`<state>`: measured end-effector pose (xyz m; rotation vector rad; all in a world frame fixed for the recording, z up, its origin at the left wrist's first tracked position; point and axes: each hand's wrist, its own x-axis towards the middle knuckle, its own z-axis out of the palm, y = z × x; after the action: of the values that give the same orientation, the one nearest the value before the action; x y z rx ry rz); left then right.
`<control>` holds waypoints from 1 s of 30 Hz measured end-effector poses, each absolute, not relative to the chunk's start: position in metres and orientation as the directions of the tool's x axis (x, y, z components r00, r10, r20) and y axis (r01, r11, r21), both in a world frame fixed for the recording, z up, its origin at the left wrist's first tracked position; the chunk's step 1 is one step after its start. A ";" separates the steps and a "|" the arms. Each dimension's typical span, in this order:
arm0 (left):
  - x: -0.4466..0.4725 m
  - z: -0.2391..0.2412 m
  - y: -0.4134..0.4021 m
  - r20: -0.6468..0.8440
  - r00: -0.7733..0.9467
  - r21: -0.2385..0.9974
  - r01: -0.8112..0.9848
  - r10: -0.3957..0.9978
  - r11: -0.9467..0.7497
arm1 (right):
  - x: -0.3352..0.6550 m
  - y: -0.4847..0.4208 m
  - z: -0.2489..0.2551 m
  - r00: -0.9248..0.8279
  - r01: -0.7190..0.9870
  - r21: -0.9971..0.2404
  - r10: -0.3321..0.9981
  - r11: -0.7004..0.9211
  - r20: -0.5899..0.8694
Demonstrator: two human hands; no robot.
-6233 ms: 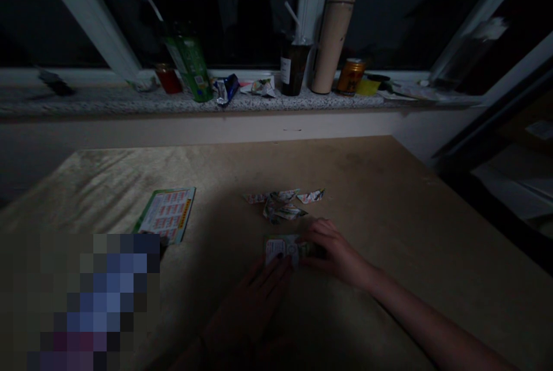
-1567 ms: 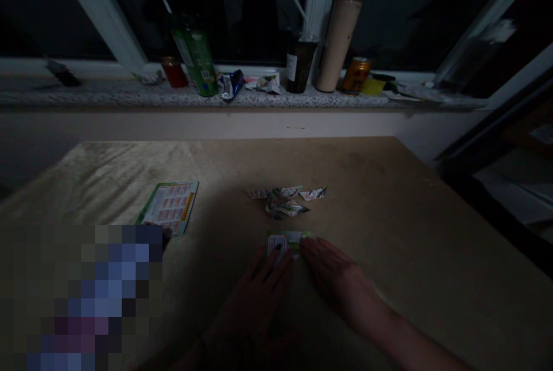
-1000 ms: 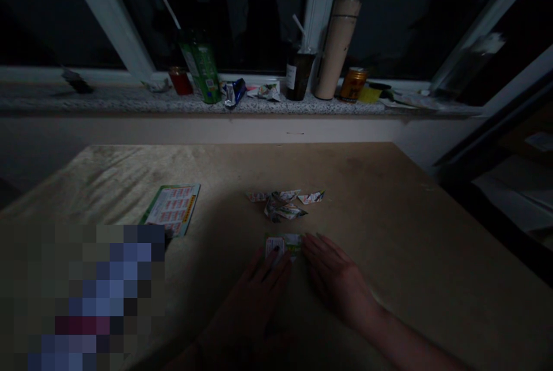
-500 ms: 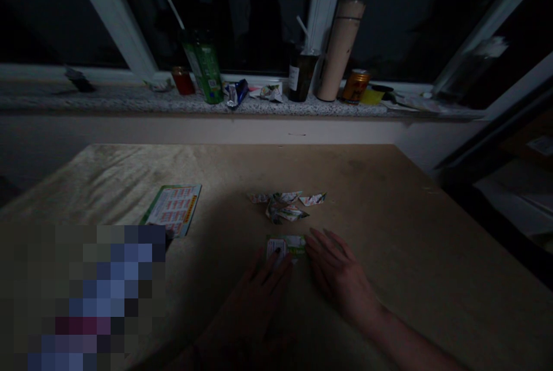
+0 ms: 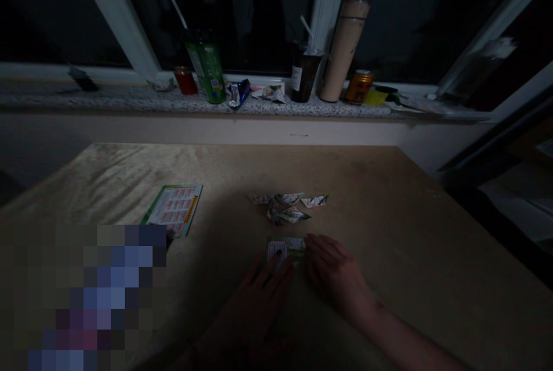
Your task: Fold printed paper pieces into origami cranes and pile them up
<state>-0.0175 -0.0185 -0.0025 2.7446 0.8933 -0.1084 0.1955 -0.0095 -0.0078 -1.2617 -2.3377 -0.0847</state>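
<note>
A small printed green and white piece of paper (image 5: 296, 246) lies folded on the table in front of me. My left hand (image 5: 261, 296) rests flat with fingers spread, its fingertips pressing the paper's lower left part. At the paper's right edge, my right hand (image 5: 334, 267) has its fingers drawn together and curled onto that edge; its thumb is hidden. Just beyond the paper sits a loose group of small folded paper pieces (image 5: 288, 214), pointed in shape, with one folded piece (image 5: 315, 201) at the group's right side.
To the left lies a flat printed sheet (image 5: 175, 207) with red number blocks. The granite windowsill (image 5: 259, 107) carries a green bottle (image 5: 212, 74), a dark cup with straw (image 5: 305, 80), a beige flask (image 5: 343, 51) and an orange can (image 5: 359, 87). A pixelated patch covers the lower left.
My right hand's fingers have closed together and curled in at the paper's right edge. My left hand stays on the paper. The whole view has shifted slightly.
</note>
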 end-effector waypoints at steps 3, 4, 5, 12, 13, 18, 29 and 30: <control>-0.019 -0.001 -0.019 -0.135 0.810 0.220 0.586 0.571 -0.780 | 0.198 -0.009 -0.010 -0.441 0.800 -0.202 0.782 0.565 0.441; -0.019 -0.001 -0.019 -0.134 0.805 0.214 0.593 0.579 -0.776 | 0.199 -0.009 -0.009 -0.440 0.793 -0.220 0.784 0.568 0.439; -0.019 -0.001 -0.019 -0.129 0.800 0.206 0.600 0.586 -0.773 | 0.201 -0.008 -0.009 -0.441 0.783 -0.239 0.784 0.574 0.437; -0.022 -0.006 -0.018 -0.014 0.810 0.184 0.578 0.586 -0.795 | 0.208 0.000 -0.010 -0.575 0.654 -0.302 0.715 0.693 0.397; -0.022 -0.005 -0.018 -0.004 0.805 0.179 0.584 0.593 -0.792 | 0.208 0.000 -0.010 -0.592 0.648 -0.304 0.713 0.698 0.376; -0.021 -0.001 -0.017 0.062 0.770 0.168 0.619 0.635 -0.767 | 0.207 0.001 -0.010 -0.613 0.639 -0.292 0.701 0.712 0.365; -0.024 0.002 -0.015 0.222 0.678 0.253 0.655 0.701 -0.712 | 0.207 -0.005 0.005 -0.551 0.578 -0.306 0.638 0.757 0.538; -0.025 0.001 -0.015 0.254 0.658 0.278 0.653 0.709 -0.705 | 0.207 -0.005 0.006 -0.533 0.566 -0.334 0.644 0.754 0.549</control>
<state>-0.0245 -0.0146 0.0010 2.7104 1.1220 0.5196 0.2071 -0.0054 0.0063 -0.9023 -2.2769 0.1505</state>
